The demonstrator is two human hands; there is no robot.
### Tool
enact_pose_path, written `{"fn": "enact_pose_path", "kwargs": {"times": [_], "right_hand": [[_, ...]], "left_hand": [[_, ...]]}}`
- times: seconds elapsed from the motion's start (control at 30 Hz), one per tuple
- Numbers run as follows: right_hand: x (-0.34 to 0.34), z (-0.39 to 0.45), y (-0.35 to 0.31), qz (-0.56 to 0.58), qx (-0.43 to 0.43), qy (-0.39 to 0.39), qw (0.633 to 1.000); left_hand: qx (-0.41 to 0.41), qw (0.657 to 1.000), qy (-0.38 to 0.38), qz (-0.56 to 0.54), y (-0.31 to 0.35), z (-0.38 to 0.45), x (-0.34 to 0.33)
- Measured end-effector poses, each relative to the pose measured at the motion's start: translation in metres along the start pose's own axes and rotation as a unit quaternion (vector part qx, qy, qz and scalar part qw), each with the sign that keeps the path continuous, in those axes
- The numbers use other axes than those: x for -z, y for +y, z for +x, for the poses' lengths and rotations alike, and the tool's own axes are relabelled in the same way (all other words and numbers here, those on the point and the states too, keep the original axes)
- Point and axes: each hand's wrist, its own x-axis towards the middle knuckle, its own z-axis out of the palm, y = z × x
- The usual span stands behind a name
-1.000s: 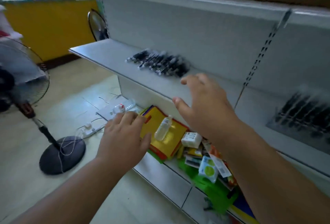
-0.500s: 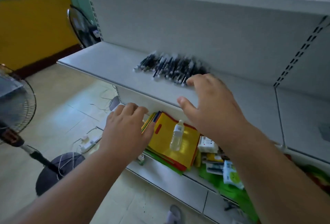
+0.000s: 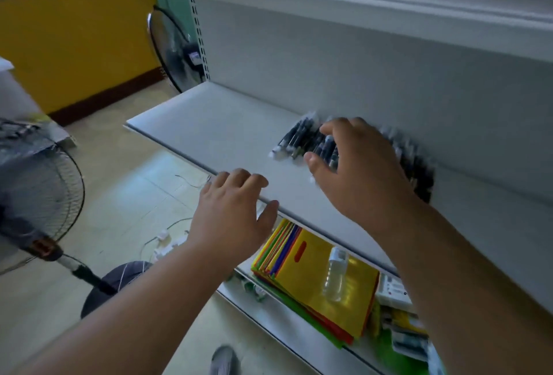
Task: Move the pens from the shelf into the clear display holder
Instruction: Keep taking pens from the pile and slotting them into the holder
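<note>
The right hand (image 3: 363,165), fingers spread wide, covers much of the blurred black pens (image 3: 294,140) on the grey shelf (image 3: 209,123); contact is unclear. The left hand (image 3: 232,210) hovers relaxed.

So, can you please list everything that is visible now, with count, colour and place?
pens: many, count unclear, black and clear, heap on middle shelf by back panel
shelf: one, grey-white, middle level
bags: a stack, yellow on top, lower shelf
bottle: one, clear, lying on the bags
packets: several, white and green, lower shelf, right of the bags
fans: two, dark, one on the floor at left, one behind the shelf end
left hand: open, at shelf front edge
right hand: open, over the pens
</note>
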Motion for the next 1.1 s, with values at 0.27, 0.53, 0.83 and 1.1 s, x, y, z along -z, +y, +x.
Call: {"fn": "enact_pose_path", "kwargs": {"times": [0.27,0.53,0.83,1.1], "right_hand": [[-0.037,0.044,-0.013,-0.041,-0.088,0.026,0.995],[-0.062,0.067,-0.038,-0.077,-0.191,0.066,0.976],[-0.069,0.062,-0.042,-0.077,-0.242,0.091,0.963],[-0.071,0.065,-0.041,-0.075,-0.242,0.097,0.963]], "left_hand": [[-0.089,0.994,-0.039,-0.056,-0.053,0.108,-0.029],[-0.175,0.975,-0.119,-0.06,-0.065,0.188,-0.055],[-0.222,0.963,-0.144,-0.05,-0.076,0.21,-0.061],[-0.229,0.962,-0.147,-0.006,-0.063,0.22,-0.059]]}}
